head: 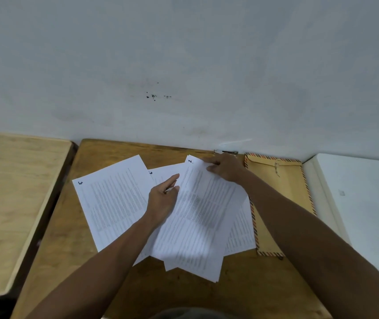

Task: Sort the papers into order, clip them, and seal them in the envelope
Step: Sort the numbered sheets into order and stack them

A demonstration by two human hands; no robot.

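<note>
While both grips pinch sheet 1 point(197, 203), four sheets overlap on the desk point(69, 238); one envelope point(285, 187) lies partly covered.

The left hand point(162, 200) holds its left edge, the right hand point(226, 168) its top corner.

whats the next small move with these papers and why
Probably lift the sheet marked 1 clear and set it on top as the first page. The right hand pinches its top edge, the left hand steadies its side, and the sheet marked 5 lies fanned out on the desk.

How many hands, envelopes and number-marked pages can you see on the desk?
Hands: 2, the left hand and the right hand
Envelopes: 1, the brown envelope
Pages with a visible handwritten number: 3
Total: 6
</note>
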